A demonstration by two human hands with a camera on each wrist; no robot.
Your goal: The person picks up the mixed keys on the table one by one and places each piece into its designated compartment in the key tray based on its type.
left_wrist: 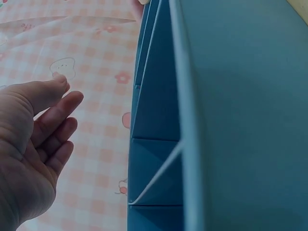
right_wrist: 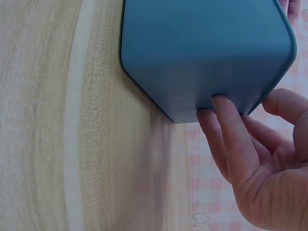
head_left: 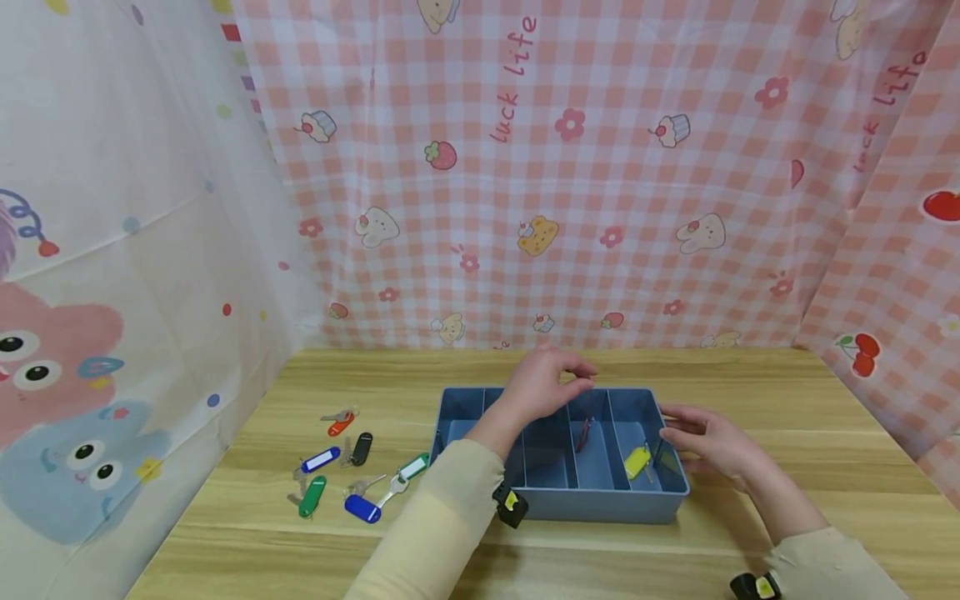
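Observation:
A blue box with compartments (head_left: 600,505) stands on the wooden table. My left hand (head_left: 542,382) hovers over its back part, fingers loosely bent and nothing between them; the left wrist view shows the same hand (left_wrist: 41,137) apart from the box. At the right end, my right hand (head_left: 708,442) holds the box's end wall, thumb at the rim and fingertips against the outside (right_wrist: 260,159). A key with a yellow tag (head_left: 637,461) lies in the rightmost compartment. The compartment beside it holds a dark red item (head_left: 583,434), too small to identify. My left arm hides part of the left compartments.
Left of the box lie several keys with tags: orange (head_left: 341,424), black (head_left: 362,448), blue (head_left: 321,460), green (head_left: 312,497), another blue (head_left: 363,509) and another green (head_left: 413,468). A checked cloth (head_left: 570,183) hangs behind the table.

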